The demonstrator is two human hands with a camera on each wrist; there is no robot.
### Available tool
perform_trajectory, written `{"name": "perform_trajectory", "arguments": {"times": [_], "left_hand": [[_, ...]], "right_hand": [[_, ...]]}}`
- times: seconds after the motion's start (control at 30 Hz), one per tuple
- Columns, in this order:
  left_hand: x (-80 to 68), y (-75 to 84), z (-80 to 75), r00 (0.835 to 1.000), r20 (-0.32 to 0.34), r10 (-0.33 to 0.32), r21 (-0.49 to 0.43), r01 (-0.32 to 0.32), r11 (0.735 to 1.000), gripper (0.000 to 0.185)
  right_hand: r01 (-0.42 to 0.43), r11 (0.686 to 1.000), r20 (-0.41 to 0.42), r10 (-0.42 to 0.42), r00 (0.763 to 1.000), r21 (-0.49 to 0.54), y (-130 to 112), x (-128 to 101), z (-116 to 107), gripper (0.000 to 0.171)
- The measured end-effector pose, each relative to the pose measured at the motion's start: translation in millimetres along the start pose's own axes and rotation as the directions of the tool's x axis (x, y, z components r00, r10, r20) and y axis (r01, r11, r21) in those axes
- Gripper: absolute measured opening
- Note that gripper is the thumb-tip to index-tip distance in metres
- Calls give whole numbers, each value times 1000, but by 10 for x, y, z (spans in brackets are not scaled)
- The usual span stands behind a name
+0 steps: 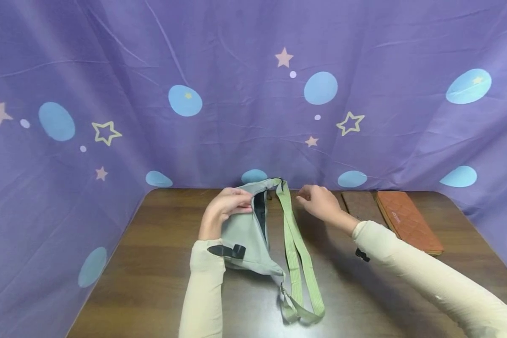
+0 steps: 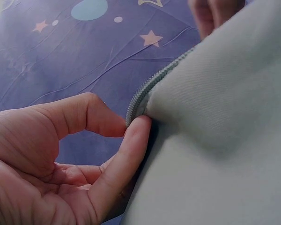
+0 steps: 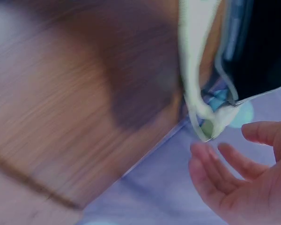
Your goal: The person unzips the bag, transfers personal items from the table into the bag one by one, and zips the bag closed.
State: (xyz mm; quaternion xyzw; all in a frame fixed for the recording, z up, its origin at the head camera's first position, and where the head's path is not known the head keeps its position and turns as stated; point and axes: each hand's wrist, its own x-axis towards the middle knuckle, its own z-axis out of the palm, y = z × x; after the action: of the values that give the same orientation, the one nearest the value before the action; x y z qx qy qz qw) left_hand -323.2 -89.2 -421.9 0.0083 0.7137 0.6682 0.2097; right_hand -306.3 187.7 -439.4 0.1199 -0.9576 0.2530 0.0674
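Note:
A grey-green waist bag lies on the wooden table, its zip mouth open and dark inside, its green strap running down toward me. My left hand pinches the bag's zipper edge between thumb and fingers, holding the opening up. My right hand hovers just right of the strap's far end, fingers loosely bent and holding nothing. In the right wrist view, blurred, its fingers are spread near the strap end and the open bag mouth.
An orange quilted wallet lies at the table's back right, with a brown one beside it, close behind my right wrist. A purple star-patterned cloth walls the table at the back and both sides.

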Motion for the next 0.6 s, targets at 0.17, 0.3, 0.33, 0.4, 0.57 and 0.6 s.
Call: {"name": "perform_trajectory", "arguments": {"times": [0.17,0.3,0.33,0.4,0.57,0.6], "left_hand": [[1,-12,11,1000,14,6,4,-6,1000,41],[4,-14,12,1000,16,9,5,-9,1000,42],[8,-13,11,1000,17,7,4,-7,1000,42],[10,-10,11,1000,19,7,3,-7,1000,42],[11,-9,7,999,29,12,0,-12,1000,41],[12,-12,7,999,31,13,-2,-13,1000,40]], "right_hand": [[39,974,-76,-57,995,-222,297,-186,-42,40],[10,944,-108,-48,993,-329,511,-276,-77,46],[-7,937,-113,-34,993,-348,563,-289,-90,47],[-43,924,-119,-2,993,-379,667,-307,-122,49],[-160,890,-157,101,982,-427,959,-325,-213,56],[-185,884,-166,124,978,-428,1020,-330,-231,59]]}}
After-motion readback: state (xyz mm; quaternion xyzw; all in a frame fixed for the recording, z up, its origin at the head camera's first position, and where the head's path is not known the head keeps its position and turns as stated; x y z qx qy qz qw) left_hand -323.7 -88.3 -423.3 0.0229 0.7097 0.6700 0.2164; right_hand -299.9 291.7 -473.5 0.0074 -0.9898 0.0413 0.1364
